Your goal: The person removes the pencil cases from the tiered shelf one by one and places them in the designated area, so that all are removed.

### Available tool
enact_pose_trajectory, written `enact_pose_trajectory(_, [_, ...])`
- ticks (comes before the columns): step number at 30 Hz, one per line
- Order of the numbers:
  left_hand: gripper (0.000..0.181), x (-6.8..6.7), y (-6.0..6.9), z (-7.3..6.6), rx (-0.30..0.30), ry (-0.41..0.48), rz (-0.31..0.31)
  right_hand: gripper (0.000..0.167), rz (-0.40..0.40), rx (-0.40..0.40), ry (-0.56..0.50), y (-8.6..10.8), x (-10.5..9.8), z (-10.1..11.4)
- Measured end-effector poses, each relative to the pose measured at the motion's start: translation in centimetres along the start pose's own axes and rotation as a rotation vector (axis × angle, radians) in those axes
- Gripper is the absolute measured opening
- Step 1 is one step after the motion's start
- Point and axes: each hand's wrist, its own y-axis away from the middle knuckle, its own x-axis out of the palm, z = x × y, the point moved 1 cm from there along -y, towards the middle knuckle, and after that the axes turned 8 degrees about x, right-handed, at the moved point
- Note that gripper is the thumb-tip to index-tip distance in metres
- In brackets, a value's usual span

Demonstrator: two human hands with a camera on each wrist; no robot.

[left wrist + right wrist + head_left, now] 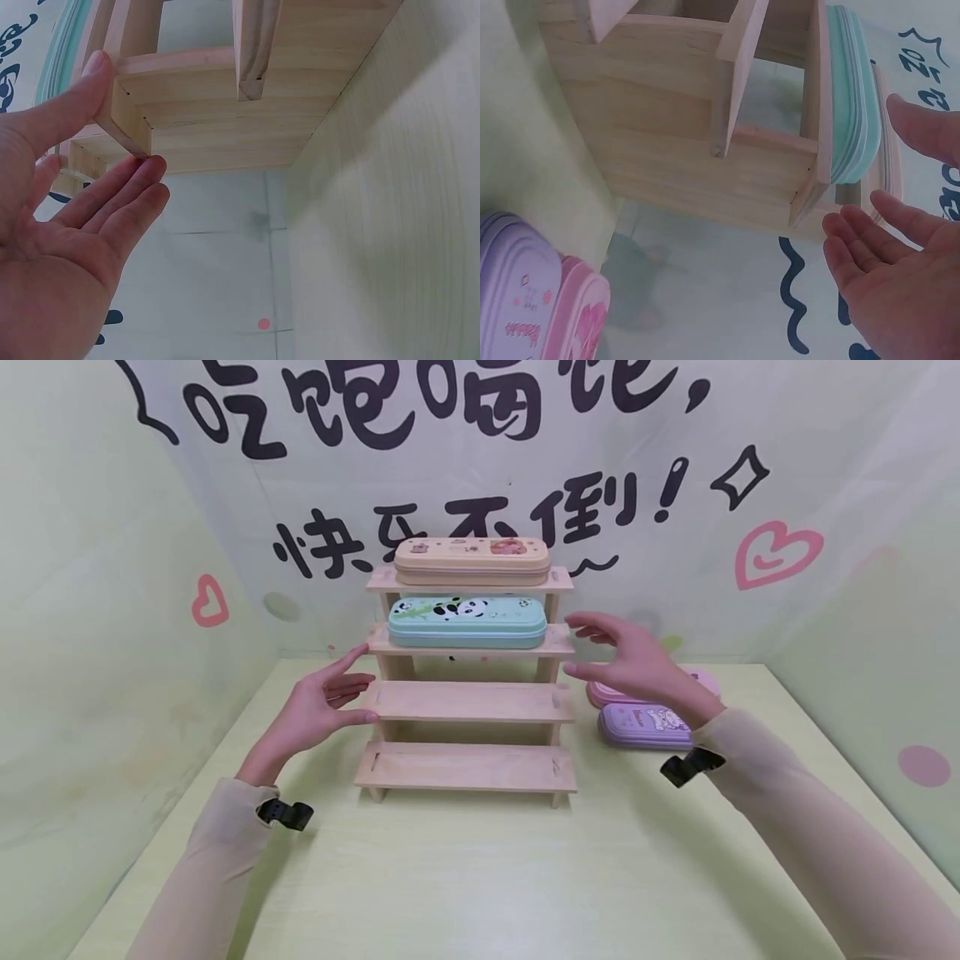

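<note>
A pale wooden four-step rack (465, 702) stands on the table. On its top step lies a cream pencil case (472, 564), and on the step below a mint pencil case (468, 625) with pandas. My left hand (318, 706) is at the rack's left side, thumb and fingers spread; in the left wrist view its fingertips (154, 166) meet the end of a step board. My right hand (633, 660) hovers right of the mint case with fingers and thumb apart. In the right wrist view it holds nothing, and a gap separates it from the mint case (847, 105).
Right of the rack, a purple pencil case (637, 727) lies on the table in front of a pink pencil case (600, 693), both partly hidden by my right arm. Behind the rack hangs a white backdrop (510, 468) with large dark characters. Pale walls flank the table (465, 877).
</note>
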Motion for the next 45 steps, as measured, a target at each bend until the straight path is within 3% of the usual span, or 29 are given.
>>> enact_pose_trajectory(9, [0.102,0.0,0.1,0.2,0.002,0.017,-0.01,0.073,0.043,0.023,-0.109,-2.6,1.2,1.2])
enact_pose_trajectory(15, [0.102,-0.1,0.0,0.1,0.005,0.007,-0.009,0.073,0.016,0.061,-0.136,-3.9,1.8,1.6])
enact_pose_trajectory(22, [0.101,-0.2,-0.1,-0.1,0.006,0.009,-0.006,0.079,0.008,0.052,-0.182,-4.8,2.1,2.0])
enact_pose_trajectory(34, [0.101,0.0,0.0,0.0,-0.002,0.028,-0.005,0.069,0.012,0.105,-0.2,-5.3,2.2,2.4])
enact_pose_trajectory(40, [0.102,0.0,0.0,0.1,-0.001,0.03,-0.007,0.08,0.056,0.105,-0.184,-5.9,2.4,2.8])
enact_pose_trajectory(45, [0.102,0.0,-0.1,0.1,0.003,0.029,-0.005,0.079,0.062,0.1,-0.151,-6.7,2.7,3.2])
